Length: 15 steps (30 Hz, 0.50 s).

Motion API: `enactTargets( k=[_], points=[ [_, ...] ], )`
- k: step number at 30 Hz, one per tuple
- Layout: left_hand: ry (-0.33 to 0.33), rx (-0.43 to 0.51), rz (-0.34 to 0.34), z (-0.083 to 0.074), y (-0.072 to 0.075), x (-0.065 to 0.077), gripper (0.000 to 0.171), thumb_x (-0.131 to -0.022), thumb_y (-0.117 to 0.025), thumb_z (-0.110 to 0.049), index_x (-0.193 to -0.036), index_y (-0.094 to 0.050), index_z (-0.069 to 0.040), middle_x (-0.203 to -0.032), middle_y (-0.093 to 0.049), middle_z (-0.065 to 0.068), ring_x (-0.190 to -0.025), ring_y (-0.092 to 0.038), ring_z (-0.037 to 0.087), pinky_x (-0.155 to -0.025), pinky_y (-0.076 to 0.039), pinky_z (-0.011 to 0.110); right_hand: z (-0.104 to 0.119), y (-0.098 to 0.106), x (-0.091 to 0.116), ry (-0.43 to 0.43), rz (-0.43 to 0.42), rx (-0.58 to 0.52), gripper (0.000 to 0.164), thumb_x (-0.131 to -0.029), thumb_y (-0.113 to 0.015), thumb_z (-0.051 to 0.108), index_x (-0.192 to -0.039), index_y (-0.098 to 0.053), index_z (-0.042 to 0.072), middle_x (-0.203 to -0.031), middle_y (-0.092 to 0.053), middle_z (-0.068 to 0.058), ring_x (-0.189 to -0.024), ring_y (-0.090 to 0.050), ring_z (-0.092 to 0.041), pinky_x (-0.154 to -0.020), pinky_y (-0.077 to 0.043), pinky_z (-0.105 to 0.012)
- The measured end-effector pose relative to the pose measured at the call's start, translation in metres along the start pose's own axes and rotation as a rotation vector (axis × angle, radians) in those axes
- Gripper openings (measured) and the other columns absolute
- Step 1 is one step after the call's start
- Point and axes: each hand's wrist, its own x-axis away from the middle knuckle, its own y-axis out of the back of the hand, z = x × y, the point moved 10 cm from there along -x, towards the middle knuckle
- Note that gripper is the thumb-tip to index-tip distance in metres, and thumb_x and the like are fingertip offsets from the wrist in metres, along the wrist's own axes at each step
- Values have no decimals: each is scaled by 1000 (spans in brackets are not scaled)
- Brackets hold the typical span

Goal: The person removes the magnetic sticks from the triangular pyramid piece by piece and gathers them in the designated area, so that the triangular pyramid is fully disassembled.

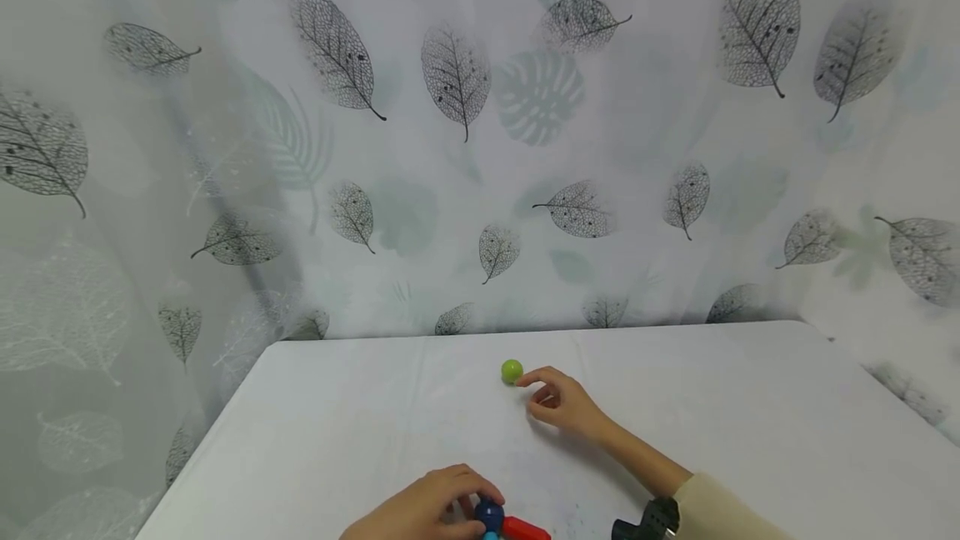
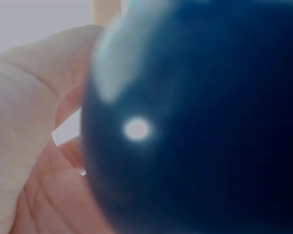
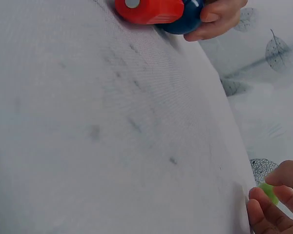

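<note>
At the near edge of the head view my left hand [image 1: 435,505] holds a dark blue ball [image 1: 490,513] between thumb and fingers. A red rod [image 1: 525,528] extends from the ball's right side, and a light blue piece [image 1: 491,536] shows just below it. That ball [image 2: 195,126] fills much of the left wrist view, blurred. Farther out on the table, my right hand [image 1: 562,400] is beside a small green ball [image 1: 512,371]. Its index fingertip is at the ball's right side; whether they touch is hard to tell. The other fingers bend loosely.
Under both hands lies a white-covered table [image 1: 360,415], its far edge against a leaf-patterned curtain [image 1: 450,190]. A black device [image 1: 651,519] sits on the right wrist, next to a cream sleeve [image 1: 720,511].
</note>
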Motion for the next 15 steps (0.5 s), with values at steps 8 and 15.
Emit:
enactTargets(
  k=[8, 15],
  points=[
    [35, -76, -47, 2, -1, -2, 25, -93, -65, -19, -118, -64, -15, -98, -55, -14, -81, -54, -4, -73, -49, 18, 6, -10, 14, -48, 94, -40, 27, -89, -66, 3, -115, -63, -1, -111, -64, -22, -87, -63, -14, -78, -52, -22],
    [134, -69, -98, 11, -2, -4, 24, -93, -66, -24, -116, -61, -19, -93, -51, -11, -76, -53, -1, -69, -49, 18, 19, -25, 28, -5, 223, -139, 24, -92, -64, 5, -114, -63, -4, -104, -64, -24, -86, -63, -11, -76, -53, -22]
  ],
)
